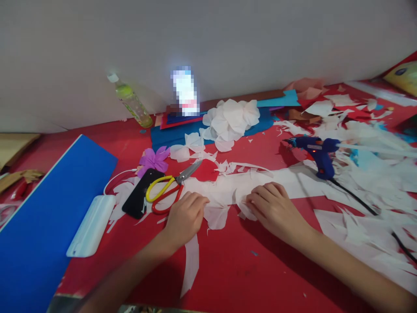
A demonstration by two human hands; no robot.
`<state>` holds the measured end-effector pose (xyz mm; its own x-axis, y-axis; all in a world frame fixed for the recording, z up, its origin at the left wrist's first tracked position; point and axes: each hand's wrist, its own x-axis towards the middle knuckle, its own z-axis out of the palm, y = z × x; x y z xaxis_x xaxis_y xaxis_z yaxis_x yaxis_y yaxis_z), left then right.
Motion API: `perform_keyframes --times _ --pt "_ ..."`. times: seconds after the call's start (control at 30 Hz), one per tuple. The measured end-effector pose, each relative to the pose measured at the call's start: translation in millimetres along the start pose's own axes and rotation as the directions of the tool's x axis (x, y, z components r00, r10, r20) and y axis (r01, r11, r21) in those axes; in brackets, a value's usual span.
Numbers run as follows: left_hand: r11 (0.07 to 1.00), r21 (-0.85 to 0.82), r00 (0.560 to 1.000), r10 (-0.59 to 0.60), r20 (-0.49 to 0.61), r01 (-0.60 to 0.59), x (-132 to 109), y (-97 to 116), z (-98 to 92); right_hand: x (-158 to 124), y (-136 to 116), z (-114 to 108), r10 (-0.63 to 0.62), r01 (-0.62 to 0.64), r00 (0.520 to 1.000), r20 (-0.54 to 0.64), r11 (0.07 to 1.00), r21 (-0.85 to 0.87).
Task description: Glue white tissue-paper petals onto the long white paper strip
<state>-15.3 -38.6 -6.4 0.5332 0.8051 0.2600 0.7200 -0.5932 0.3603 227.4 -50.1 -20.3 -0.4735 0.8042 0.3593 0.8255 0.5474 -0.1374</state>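
Before us, our red work surface (260, 269), white paper scraps (358, 226) scattered right, blue sheet (48, 208) at left, scissors (169, 187), dark phone (140, 198), glue gun (317, 152), green bottle (132, 102) at rear.

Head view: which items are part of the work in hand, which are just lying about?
In hand:
left hand and right hand, both resting on the white paper strip
cut petal between them

Lying about:
scissors
glue gun
phone
purple flower
white flower
bottle
blue sheet
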Motion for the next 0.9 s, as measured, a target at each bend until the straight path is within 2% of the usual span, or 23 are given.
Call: perform_keyframes --times 0.1,0.23,0.57,0.8,0.9 --pt "0.998 0.034 0.998 0.054 -0.011 -0.054 -10 -4 2.1 2 -11 -3 -0.015 0.016 0.999 -0.031 0.999 0.039" --pt "0.997 0.038 0.997 0.066 -0.033 -0.065 -15 -3 6.5 5 -22 0 -0.046 0.046 0.999 -0.010 0.998 0.033" --pt "0.998 0.028 0.998 0.059 -0.027 -0.059 -15 -6 6.7 2 -21 9 -0.044 0.044 0.998 0.047 0.999 0.005" --pt "0.998 0.046 0.999 0.053 -0.001 -0.053 -15 -2 8.5 5 -25 7 -0.041 0.041 0.999 0.020 0.999 0.010" --pt "0.999 0.026 0.999 0.026 -0.044 -0.025 -15 -3 5.5 5 -26 3 -0.009 0.009 0.999 -0.043 1.000 0.001"
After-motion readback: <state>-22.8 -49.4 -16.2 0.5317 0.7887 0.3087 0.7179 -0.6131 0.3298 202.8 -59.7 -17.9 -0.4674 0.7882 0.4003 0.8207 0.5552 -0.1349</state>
